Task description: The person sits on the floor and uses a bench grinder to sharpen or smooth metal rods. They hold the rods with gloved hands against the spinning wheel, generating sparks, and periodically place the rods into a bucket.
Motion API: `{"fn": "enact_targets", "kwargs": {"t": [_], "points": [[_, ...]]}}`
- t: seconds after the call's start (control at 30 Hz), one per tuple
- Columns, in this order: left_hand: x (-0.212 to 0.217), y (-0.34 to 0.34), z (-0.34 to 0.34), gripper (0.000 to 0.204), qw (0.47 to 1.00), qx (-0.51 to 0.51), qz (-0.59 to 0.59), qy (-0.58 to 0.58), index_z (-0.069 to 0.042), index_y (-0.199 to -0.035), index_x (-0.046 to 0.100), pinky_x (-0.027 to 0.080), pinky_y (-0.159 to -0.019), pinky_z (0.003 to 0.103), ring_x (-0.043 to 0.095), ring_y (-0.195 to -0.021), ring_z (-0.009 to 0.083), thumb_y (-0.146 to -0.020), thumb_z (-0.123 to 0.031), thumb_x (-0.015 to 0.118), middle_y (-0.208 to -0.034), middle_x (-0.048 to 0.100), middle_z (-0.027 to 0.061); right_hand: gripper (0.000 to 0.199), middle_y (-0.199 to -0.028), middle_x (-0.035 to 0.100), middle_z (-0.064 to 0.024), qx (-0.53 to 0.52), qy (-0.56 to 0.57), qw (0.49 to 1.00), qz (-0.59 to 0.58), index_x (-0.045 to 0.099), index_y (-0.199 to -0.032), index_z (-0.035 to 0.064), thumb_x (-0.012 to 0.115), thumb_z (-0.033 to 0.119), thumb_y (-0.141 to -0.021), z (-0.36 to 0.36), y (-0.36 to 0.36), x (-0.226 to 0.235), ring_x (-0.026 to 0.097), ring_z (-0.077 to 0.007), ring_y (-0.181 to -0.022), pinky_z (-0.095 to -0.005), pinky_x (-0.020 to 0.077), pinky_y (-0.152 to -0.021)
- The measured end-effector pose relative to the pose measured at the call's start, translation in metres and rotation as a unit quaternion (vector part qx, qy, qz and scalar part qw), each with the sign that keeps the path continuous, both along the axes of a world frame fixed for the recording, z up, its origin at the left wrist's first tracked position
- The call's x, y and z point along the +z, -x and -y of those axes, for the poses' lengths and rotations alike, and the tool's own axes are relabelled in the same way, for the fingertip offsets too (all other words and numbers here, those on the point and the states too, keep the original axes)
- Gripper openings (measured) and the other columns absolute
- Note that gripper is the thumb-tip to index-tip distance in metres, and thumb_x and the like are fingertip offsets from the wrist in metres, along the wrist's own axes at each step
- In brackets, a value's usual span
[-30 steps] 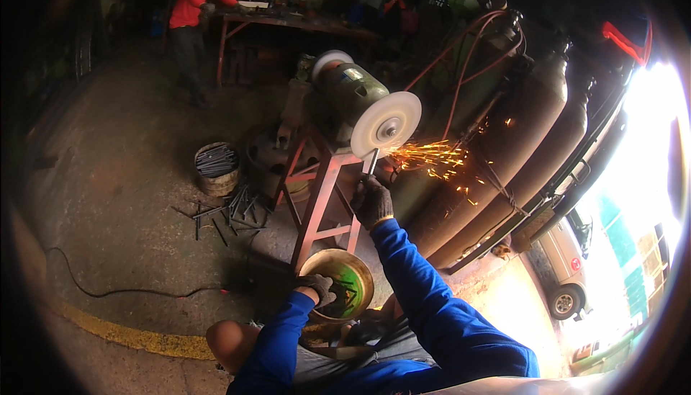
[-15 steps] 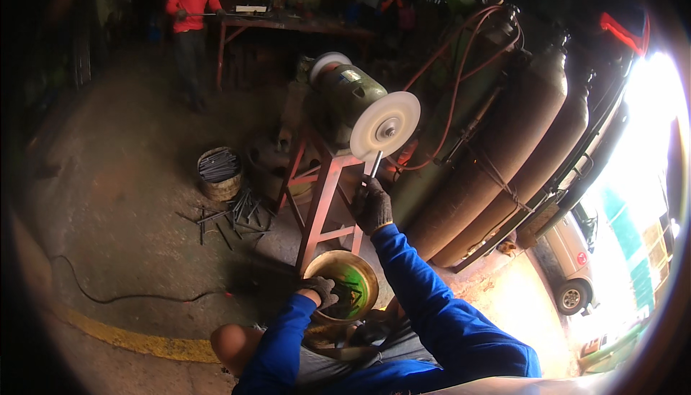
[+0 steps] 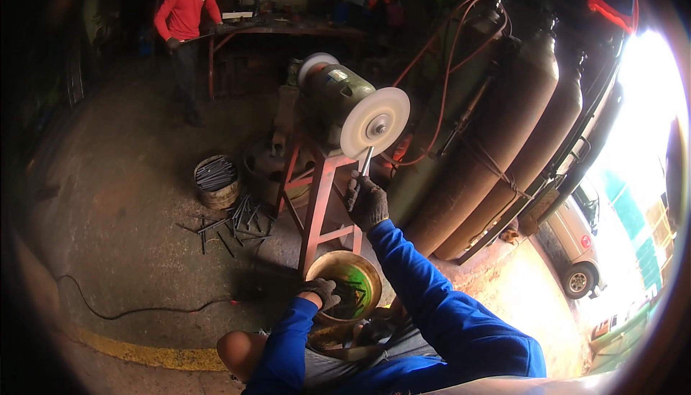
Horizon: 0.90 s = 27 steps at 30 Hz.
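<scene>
My right hand (image 3: 367, 203), in a dark knit glove, grips a short bright metal rod (image 3: 368, 161). The rod points up, its tip at the lower edge of the pale grinding wheel (image 3: 376, 123) of a green bench grinder (image 3: 338, 92). Whether tip and wheel touch, I cannot tell. My left hand (image 3: 322, 294), also gloved, is at the left rim of a round bucket (image 3: 372, 274) with its fingers curled. What those fingers hold, if anything, is hidden. Several short dark pieces (image 3: 358, 295) lie inside the bucket, which has a green patch within.
The grinder sits on a red metal stand (image 3: 314, 222). Left of it, a bucket of rods (image 3: 216, 197) stands by loose rods (image 3: 234, 226). Tall gas cylinders (image 3: 504, 136) with red hoses lean at right. A cable (image 3: 144, 314) crosses the floor. A person in red (image 3: 187, 13) stands by a table (image 3: 288, 29).
The rod in my right hand has tilted a little, its tip still by the wheel. My left hand stays at the bucket. The person in red has turned and lowered one arm.
</scene>
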<state>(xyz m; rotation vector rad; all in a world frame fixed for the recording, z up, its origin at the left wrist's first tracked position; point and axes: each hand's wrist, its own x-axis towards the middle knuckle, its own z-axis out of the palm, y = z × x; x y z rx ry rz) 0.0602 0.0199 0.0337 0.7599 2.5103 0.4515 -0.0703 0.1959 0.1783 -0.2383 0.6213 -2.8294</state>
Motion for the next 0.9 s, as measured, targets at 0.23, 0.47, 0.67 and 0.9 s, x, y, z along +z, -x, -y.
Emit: {"fn": "enact_targets", "kwargs": {"t": [0.23,0.47,0.67,0.9], "points": [[-0.002,0.0,-0.002,0.05,1.0,-0.006,-0.01,0.001,-0.01,-0.111,0.062,0.044,-0.097,0.046,0.055,-0.114,0.0357,-0.079,-0.048,0.059,-0.118,0.06,0.0193,0.018,-0.088,0.061,-0.0032,0.018,-0.03,0.999,-0.026,0.057,-0.106,0.0081,0.052,0.02,-0.094,0.003,0.001,-0.008,0.061,-0.0166,-0.081,-0.032,0.0513,-0.072],[0.0,0.0,-0.005,0.05,1.0,-0.013,-0.014,-0.003,-0.011,-0.111,0.062,0.045,-0.096,0.047,0.056,-0.112,0.0354,-0.079,-0.049,0.059,-0.118,0.061,0.0191,0.02,-0.085,0.063,-0.0033,-0.024,-0.073,0.997,-0.017,0.058,-0.108,0.0102,0.053,0.023,-0.093,0.002,0.003,-0.01,0.062,-0.0184,-0.075,-0.0296,0.0516,-0.066],[0.002,-0.001,-0.004,0.049,1.0,-0.004,-0.007,0.007,-0.011,-0.112,0.062,0.045,-0.096,0.046,0.056,-0.113,0.0351,-0.079,-0.047,0.06,-0.119,0.061,0.0179,0.02,-0.086,0.061,-0.0044,-0.024,-0.083,0.996,-0.019,0.057,-0.108,0.0092,0.055,0.021,-0.091,0.0,0.006,-0.013,0.06,-0.0194,-0.073,-0.0319,0.0501,-0.065],[0.005,0.0,-0.006,0.05,1.0,-0.001,0.003,0.015,-0.011,-0.113,0.061,0.045,-0.097,0.046,0.056,-0.114,0.0348,-0.079,-0.047,0.059,-0.12,0.06,0.0181,0.022,-0.085,0.058,-0.0068,-0.016,-0.118,0.992,-0.04,0.056,-0.107,0.0056,0.056,0.018,-0.089,-0.004,0.004,-0.01,0.057,-0.0205,-0.074,-0.0333,0.0487,-0.068]]}}
